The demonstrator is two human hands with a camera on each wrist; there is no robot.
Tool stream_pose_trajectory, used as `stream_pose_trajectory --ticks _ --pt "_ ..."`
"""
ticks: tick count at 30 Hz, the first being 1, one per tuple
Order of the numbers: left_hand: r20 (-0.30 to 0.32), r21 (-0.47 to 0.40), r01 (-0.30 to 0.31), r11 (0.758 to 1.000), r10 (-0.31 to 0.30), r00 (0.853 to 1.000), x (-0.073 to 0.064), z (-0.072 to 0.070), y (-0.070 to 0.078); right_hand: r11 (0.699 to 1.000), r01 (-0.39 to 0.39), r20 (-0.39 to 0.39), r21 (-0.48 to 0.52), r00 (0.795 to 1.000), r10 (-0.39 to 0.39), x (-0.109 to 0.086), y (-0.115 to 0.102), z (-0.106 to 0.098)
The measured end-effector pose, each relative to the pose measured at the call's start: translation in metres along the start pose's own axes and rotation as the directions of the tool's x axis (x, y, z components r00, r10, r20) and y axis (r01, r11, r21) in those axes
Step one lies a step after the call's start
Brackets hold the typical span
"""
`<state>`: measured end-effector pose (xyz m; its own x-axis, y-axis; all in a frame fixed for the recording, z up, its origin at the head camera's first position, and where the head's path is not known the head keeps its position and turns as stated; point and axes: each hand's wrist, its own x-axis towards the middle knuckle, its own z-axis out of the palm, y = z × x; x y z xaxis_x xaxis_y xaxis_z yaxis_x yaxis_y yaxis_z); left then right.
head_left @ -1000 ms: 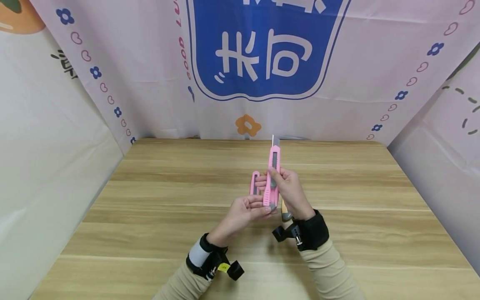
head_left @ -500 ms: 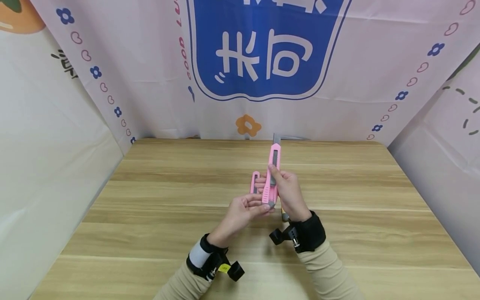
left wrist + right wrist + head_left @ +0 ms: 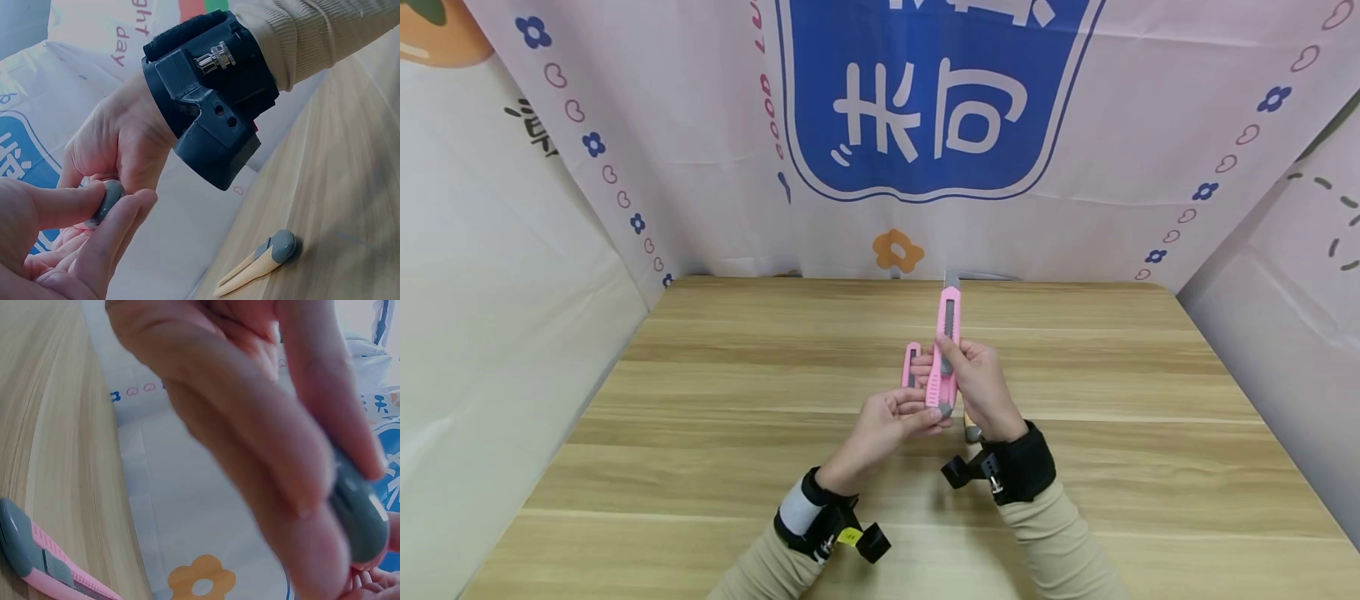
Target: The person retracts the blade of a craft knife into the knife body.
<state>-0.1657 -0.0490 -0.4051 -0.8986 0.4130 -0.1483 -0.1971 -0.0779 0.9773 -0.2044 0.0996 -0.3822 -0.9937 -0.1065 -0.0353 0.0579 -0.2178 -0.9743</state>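
Both hands hold a pink utility knife upright above the table, its blade out at the top. My left hand pinches the grey end cap between thumb and fingers. Higher up, my right hand grips the knife's body, its thumb on the grey slider. In the right wrist view, my right fingers hide most of the knife; a grey end shows. A second pink utility knife lies on the table behind the hands. Partly hidden by the right wrist is a yellow-orange utility knife.
The wood-grain table ends at a printed cloth backdrop. Cloth walls also stand at the left and right sides. Each wrist wears a black camera mount close to the work.
The held knife rises slightly, then drops back a little. Between half a second ago and now, the right thumb shifts slightly down the body, and slightly less blade shows.
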Motion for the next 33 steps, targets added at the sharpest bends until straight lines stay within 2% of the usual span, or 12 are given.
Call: stream_pose_trajectory --ticks 10,33 --pt "0.0 -0.041 0.003 0.999 -0.003 1.0 0.0001 0.0009 0.0007 1.0 -0.002 0.007 -0.027 1.0 0.003 0.0003 0.0002 0.0004" --pt "0.006 -0.036 0.001 0.999 0.0 1.0 0.0008 -0.0001 -0.0013 0.999 -0.003 0.094 -0.054 0.996 0.008 -0.0014 -0.001 -0.0057"
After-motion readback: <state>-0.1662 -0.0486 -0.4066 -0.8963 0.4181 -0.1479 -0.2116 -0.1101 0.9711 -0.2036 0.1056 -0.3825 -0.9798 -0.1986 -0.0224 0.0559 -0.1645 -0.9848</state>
